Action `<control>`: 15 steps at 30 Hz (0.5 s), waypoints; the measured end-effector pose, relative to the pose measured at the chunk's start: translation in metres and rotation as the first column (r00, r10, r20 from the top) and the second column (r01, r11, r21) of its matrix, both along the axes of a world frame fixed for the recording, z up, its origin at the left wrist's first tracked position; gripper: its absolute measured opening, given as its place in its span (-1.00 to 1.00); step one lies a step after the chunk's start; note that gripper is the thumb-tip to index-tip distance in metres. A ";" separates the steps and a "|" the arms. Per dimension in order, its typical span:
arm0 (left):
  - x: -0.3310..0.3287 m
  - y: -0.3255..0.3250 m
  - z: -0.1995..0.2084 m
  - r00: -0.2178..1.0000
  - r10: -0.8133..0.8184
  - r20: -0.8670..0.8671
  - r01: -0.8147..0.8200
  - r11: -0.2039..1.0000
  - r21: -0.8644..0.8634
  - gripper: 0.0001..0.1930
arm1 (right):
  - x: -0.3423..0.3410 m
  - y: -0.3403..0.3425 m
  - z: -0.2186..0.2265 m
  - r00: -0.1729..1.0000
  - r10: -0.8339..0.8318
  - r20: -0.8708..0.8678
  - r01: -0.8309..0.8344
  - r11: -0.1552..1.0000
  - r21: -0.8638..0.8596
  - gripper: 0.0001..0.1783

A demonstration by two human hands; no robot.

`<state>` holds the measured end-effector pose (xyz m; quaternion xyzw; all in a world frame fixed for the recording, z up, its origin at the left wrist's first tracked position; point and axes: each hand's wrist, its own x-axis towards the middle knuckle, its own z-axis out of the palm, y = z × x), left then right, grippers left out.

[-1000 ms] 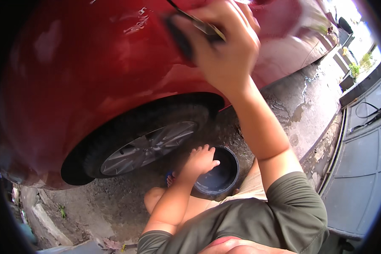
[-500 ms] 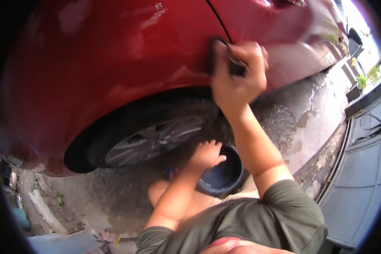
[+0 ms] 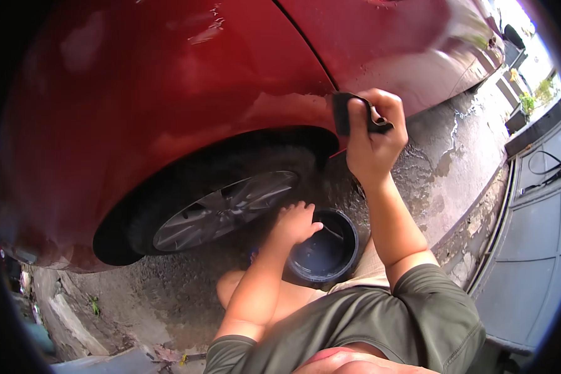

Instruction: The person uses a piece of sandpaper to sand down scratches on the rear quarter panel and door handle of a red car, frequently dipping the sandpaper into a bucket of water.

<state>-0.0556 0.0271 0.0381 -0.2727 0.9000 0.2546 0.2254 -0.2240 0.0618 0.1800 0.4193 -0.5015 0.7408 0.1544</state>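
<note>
In my right hand is a dark pad with a thin, pale-edged sheet curling at its side, resembling sandpaper on a block; its exact kind is unclear. Thumb and fingers close round it at the lower edge of the red car's body, right of the wheel arch; whether it touches the paint I cannot tell. My left hand has its fingers spread at the left rim of a dark bucket, near the wheel. The bucket, with what looks like water inside, stands between my legs.
A dark panel seam runs down the car's side. Wet concrete lies to the right, beside a grey metal gate. Plants stand at the far right. Broken rubble and a pale slab lie at the lower left.
My right hand has moved down and to the right with the dark pad, from the panel to the body's lower edge. My left hand has shifted slightly left at the bucket.
</note>
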 end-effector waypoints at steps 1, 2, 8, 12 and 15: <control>-0.001 0.002 0.001 1.000 -0.007 0.003 0.007 1.000 -0.002 -0.26 | -0.006 -0.008 0.003 0.998 0.045 -0.036 -0.046 0.999 -0.027 -0.77; -0.002 0.005 0.002 1.000 -0.017 -0.006 0.017 1.000 0.016 -0.26 | -0.010 -0.013 0.005 0.993 0.089 -0.073 -0.093 0.994 -0.053 -0.74; 0.003 0.008 0.000 1.000 -0.019 -0.004 0.019 1.000 0.024 -0.27 | -0.007 -0.016 0.021 0.988 0.089 -0.128 -0.101 0.991 -0.089 -0.71; 0.002 0.008 0.006 1.000 -0.004 -0.011 0.004 1.000 0.004 -0.26 | -0.008 -0.011 0.018 0.978 0.021 -0.209 -0.006 0.997 0.073 -0.73; 0.006 0.011 -0.002 0.993 -0.019 -0.115 0.015 0.999 -0.032 -0.36 | -0.005 -0.015 0.027 0.955 -0.040 -0.293 0.053 0.998 0.037 -0.74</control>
